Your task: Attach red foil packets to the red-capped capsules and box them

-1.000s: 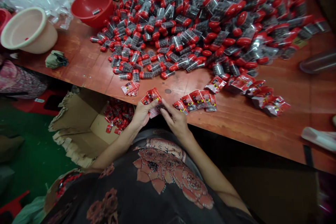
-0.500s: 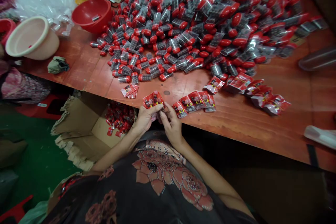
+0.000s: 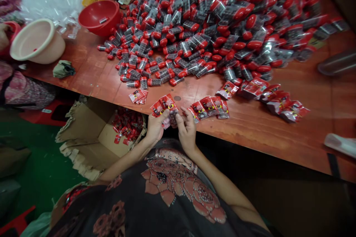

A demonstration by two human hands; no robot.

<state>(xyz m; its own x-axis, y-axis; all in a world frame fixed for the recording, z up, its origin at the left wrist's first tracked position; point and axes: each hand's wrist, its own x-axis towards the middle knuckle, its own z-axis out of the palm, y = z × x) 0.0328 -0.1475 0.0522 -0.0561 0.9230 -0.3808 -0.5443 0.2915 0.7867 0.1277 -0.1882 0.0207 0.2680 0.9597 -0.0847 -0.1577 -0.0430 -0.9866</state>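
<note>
My left hand [image 3: 155,129] is closed around a small fan of red printed packets [image 3: 164,106], its thumb pressed on their front. At their lower right edge, the thumb and bent fingers of my right hand [image 3: 187,132] pinch a packet; the exact contact is partly hidden. Just right of my hands, an overlapping row of red packets [image 3: 209,106] lies along the table edge. A few more flat packets [image 3: 138,96] rest to the left.
A big heap of clear tubes with red caps [image 3: 178,40] covers the table's back. Bowls, one red [image 3: 96,16] and one cream [image 3: 41,50], stand left. Below the edge is a torn cardboard box [image 3: 83,122] holding packets. Another person's hand [image 3: 3,36] shows far left.
The packets in my left hand are spread and show more of their fronts. My right hand has shifted slightly right. At the far left, another person's hand has come into view.
</note>
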